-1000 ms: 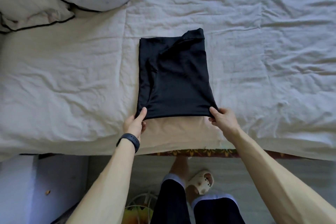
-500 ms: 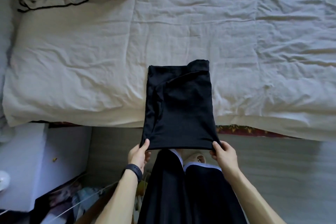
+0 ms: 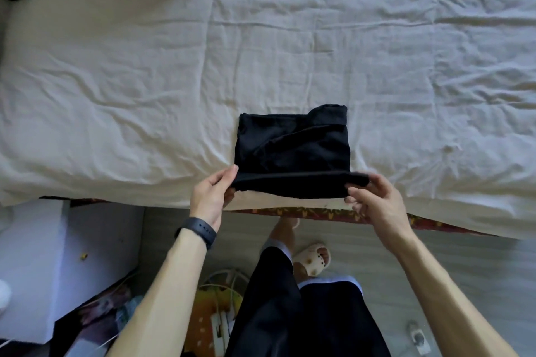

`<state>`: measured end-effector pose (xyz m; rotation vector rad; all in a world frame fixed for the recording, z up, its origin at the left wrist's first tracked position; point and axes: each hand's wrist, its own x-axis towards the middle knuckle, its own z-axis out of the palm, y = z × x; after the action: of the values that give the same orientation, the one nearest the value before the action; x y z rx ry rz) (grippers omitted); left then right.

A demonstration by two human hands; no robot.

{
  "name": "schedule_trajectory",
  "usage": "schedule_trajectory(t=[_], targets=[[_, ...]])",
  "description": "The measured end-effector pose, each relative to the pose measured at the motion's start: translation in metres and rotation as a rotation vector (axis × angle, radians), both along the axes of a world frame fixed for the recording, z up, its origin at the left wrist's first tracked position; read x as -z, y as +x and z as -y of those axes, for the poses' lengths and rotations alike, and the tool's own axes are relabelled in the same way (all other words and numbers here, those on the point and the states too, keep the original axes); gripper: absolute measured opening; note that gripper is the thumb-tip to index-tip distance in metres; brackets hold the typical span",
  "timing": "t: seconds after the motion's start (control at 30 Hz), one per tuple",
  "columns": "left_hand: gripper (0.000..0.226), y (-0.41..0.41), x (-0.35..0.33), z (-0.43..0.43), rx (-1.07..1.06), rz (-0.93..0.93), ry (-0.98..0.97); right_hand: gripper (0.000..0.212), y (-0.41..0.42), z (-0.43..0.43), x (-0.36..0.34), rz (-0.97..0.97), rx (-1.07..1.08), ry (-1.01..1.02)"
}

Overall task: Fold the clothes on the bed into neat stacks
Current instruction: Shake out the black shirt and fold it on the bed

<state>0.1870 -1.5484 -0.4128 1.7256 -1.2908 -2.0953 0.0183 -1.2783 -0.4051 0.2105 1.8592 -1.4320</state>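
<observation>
Bed (image 3: 145, 81): wrinkled pale sheet. Folded black garment (image 3: 293, 148) lies at the bed's near edge, its near end raised off the sheet. Left hand (image 3: 210, 197) pinches the near left corner; right hand (image 3: 374, 203) pinches the near right corner. Dark wristband (image 3: 197, 229) on left wrist.

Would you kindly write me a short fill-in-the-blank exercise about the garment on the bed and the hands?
The folded garment on the bed sheet is ____ in colour. The left hand and right hand pinch its near edge, so the number of hands holding it is ____. A dark wristband sits on the ____ wrist.
Missing words: black; two; left.
</observation>
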Motion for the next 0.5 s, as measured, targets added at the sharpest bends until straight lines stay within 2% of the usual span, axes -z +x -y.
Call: schedule_trajectory(t=[0.07, 0.1, 0.17, 0.27, 0.37, 0.5], targets=[[0.042, -0.026, 0.007, 0.025, 0.097, -0.023, 0.017, 0.013, -0.031, 0.022, 0.009, -0.062, -0.119, 0.116], [0.043, -0.038, 0.012, 0.037, 0.184, -0.010, 0.008, 0.006, -0.046, 0.033, 0.014, -0.107, -0.165, 0.191], [0.031, -0.062, 0.024, 0.055, 0.396, 0.083, -0.072, 0.015, -0.070, 0.053, 0.027, -0.229, -0.241, 0.343], [0.017, -0.090, 0.048, 0.075, 0.609, 0.297, -0.339, 0.023, -0.096, 0.079, 0.049, -0.338, -0.317, 0.475], [0.018, -0.115, 0.065, 0.085, 0.653, 0.408, -0.495, 0.024, -0.113, 0.098, 0.072, -0.358, -0.261, 0.514], [0.035, -0.135, 0.083, 0.094, 0.682, 0.503, -0.526, 0.019, -0.125, 0.109, 0.093, -0.366, -0.208, 0.563]])
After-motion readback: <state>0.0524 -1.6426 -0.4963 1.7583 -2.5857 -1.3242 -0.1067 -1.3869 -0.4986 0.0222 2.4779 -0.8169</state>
